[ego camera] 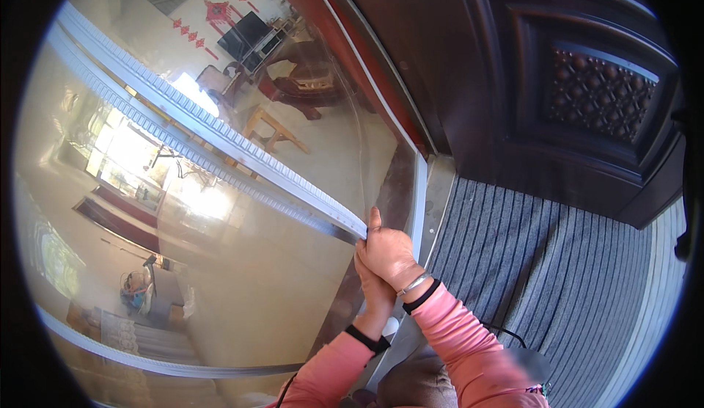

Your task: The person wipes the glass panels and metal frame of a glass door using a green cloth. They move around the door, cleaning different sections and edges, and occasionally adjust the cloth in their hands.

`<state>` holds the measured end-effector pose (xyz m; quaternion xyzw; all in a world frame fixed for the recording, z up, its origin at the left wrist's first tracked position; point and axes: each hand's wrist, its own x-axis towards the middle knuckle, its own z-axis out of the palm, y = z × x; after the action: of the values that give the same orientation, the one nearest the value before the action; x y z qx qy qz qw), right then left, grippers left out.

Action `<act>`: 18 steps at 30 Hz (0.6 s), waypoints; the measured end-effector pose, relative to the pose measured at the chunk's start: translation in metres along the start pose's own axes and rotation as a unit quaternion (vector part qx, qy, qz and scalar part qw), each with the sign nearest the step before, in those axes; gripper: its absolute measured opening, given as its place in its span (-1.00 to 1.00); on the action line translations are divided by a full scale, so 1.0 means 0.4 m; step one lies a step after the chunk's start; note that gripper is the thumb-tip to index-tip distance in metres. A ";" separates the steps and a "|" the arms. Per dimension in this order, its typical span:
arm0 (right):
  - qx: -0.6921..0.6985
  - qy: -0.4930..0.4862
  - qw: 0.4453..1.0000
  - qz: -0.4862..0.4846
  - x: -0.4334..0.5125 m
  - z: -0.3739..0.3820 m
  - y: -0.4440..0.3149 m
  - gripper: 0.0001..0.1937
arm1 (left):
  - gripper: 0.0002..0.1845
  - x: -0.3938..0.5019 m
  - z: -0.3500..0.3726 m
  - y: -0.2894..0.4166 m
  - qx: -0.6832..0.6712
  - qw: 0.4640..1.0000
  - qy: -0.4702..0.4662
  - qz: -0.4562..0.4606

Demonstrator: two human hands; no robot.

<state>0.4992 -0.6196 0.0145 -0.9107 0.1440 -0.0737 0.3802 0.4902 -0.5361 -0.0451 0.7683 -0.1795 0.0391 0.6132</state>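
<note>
A long white toothed strip [231,139] runs diagonally across a clear, reflective door panel [264,276], and both my hands are at its lower right end. My right hand [388,249] lies over the left, its thumb pointing up along the panel and its fingers closed at the strip's end. Beneath it, my left hand [375,293] grips at the same spot, with most of its fingers hidden. A second toothed strip [220,170] follows close below the first; whether it is a reflection I cannot tell. The panel's pale side edge [421,199] passes just right of my hands.
A dark carved door [495,94] stands at the upper right, above a grey striped mat [495,243]. Another pale strip [165,365] crosses the panel low down. Through the panel appear a wooden stool [272,127], a carved seat [308,78] and a television [245,36].
</note>
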 end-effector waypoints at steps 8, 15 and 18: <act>-0.009 -0.020 0.999 -0.027 0.011 -0.015 -0.005 -0.52 | -0.38 0.072 -0.181 -0.001 0.440 0.865 -0.201 0.133; 0.069 0.162 0.984 -0.016 -0.010 0.029 0.044 -0.45 | -0.59 0.156 -0.307 0.107 0.214 0.964 -0.154 0.042; 0.127 0.235 0.958 -0.108 0.009 0.081 0.064 -0.28 | -0.64 0.258 -0.294 0.117 0.180 0.969 -0.153 0.068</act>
<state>0.5052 -0.6161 -0.0264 -0.8221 0.1194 -0.3437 0.4379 0.5899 -0.4557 0.0562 0.8490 -0.3131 -0.0059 0.4256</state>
